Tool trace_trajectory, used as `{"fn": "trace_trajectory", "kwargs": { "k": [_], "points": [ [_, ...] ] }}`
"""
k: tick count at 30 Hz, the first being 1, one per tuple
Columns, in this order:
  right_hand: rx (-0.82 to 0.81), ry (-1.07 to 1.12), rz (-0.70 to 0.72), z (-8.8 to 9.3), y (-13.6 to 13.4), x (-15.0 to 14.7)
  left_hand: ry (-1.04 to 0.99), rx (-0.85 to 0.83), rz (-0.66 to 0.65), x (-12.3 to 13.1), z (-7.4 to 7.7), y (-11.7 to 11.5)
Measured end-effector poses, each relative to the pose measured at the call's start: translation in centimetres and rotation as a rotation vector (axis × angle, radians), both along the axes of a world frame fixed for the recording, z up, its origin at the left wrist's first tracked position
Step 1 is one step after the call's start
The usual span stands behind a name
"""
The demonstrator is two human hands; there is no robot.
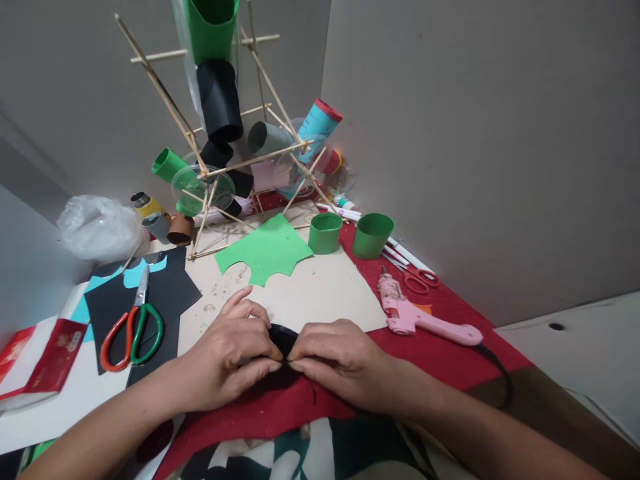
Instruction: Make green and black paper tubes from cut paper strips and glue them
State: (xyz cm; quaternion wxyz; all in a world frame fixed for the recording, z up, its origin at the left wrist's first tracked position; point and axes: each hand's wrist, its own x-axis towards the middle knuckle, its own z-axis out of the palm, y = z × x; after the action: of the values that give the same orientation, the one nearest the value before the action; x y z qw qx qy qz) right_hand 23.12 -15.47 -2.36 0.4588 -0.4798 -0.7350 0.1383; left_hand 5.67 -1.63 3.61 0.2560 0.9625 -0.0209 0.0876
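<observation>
Near the table's front edge, my left hand and my right hand meet, thumbs and fingertips pinching a small black piece between them. Much of that piece is hidden by my fingers. Beyond my hands lies a cut green sheet with scalloped edges. Two green paper tubes stand behind it to the right. A pink glue gun rests on the red cloth right of my right hand. Scissors with red and green handles lie on black paper at the left.
A tall wooden-stick frame with coloured tubes and clear plastic discs rises at the back. A plastic bag sits back left, a red and white packet front left, and red-handled scissors at the right.
</observation>
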Motion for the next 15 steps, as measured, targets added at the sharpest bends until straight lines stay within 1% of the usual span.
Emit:
{"fn": "trace_trajectory", "kwargs": {
  "k": [5, 8, 11, 15],
  "points": [
    [-0.016, 0.017, -0.014, 0.07, 0.05, -0.17, -0.024, -0.016, -0.019, 0.08, 0.05, -0.21],
    [-0.016, 0.052, 0.009, 0.22, 0.14, -0.15, -0.035, -0.009, -0.016, -0.07, 0.18, -0.17],
    [-0.050, 0.115, 0.049, 0.51, 0.16, 0.05, 0.007, -0.009, 0.005, -0.34, 0.53, 0.12],
    [-0.110, 0.215, 0.073, 0.60, -0.07, 0.21, 0.038, -0.054, 0.011, -0.51, 0.68, 0.60]
  ]
}}
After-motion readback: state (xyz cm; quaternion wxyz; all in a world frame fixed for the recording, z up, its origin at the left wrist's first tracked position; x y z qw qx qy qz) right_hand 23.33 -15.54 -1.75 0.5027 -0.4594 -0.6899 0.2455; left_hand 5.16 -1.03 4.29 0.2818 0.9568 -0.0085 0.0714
